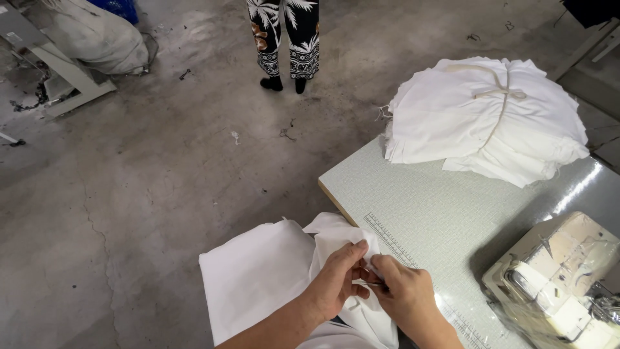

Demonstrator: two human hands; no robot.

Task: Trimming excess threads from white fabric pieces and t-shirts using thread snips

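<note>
A large pale sack [97,35], stuffed full and rounded, lies on the concrete floor at about eleven o'clock, with a corner of a blue bag [116,8] showing just above it at the frame's top edge. At about two o'clock a stack of white cloth pieces [478,123], tied crosswise with a cream cord [494,87], sits as a bundle on the table [420,213]. No labels, signs or screens can be made out.

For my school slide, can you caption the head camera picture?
Two hands, left hand and right hand, pinch white cloth beside a sewing machine.
</note>
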